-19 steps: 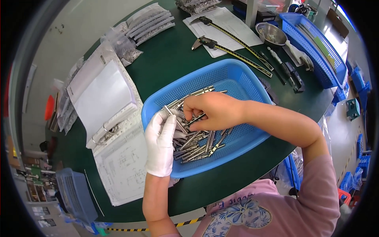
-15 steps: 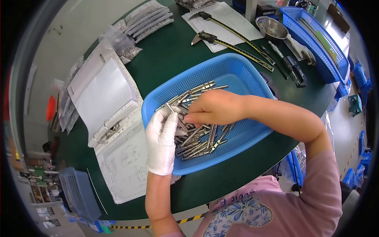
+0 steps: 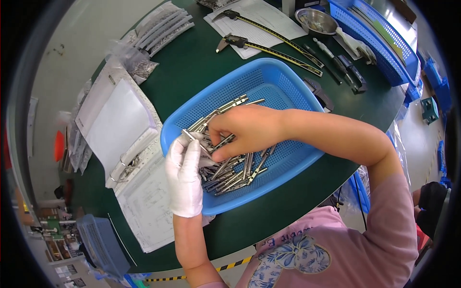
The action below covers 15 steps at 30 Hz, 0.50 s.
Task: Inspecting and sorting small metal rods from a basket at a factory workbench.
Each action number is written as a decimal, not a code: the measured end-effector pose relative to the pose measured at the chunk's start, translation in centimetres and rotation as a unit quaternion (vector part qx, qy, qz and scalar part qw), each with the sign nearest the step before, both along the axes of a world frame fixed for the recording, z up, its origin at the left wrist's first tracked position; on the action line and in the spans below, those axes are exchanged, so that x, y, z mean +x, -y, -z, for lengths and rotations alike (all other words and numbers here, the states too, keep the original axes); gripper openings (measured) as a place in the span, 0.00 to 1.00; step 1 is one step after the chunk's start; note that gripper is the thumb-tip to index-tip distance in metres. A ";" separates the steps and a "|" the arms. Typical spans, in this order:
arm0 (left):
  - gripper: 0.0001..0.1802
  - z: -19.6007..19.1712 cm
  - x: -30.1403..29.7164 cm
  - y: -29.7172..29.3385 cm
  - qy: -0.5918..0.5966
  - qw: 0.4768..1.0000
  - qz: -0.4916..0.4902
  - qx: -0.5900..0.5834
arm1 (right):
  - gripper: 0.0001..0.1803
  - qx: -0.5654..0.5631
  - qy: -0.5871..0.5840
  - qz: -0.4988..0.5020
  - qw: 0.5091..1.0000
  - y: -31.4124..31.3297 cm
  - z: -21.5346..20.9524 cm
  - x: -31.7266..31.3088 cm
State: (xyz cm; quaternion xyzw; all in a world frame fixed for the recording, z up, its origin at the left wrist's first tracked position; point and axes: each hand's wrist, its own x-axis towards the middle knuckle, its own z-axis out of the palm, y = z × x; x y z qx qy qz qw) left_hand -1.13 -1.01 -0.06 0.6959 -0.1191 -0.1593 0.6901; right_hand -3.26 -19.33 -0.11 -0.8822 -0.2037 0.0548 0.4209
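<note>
At left, an open binder (image 3: 113, 117) shows a drawing page; its print is too small to read. The gloved left hand (image 3: 184, 177) has thumb and fingers clamped on a metal rod (image 3: 188, 135). Loose rods (image 3: 233, 181) lie below, in a blue basket (image 3: 295, 86). The bare right hand (image 3: 247, 129) seems to pinch a second rod (image 3: 224, 140); this looks like rod-by-rod handling, calling for steady fingertips. The pink shirt (image 3: 370, 245) carries creased lettering; no brand is legible.

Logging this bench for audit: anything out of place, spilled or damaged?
Mismatched gloving: the left hand is gloved, the right hand is bare. What looks like a loose white glove lies beside the upper-right blue basket. No spill or damage visible; the metal rods lie jumbled inside the blue tub.
</note>
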 end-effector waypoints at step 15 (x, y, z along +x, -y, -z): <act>0.11 -0.1 0.5 -0.6 -0.100 0.989 0.051 -0.097 | 0.12 0.001 0.074 0.092 0.993 0.1 -1.5 -0.7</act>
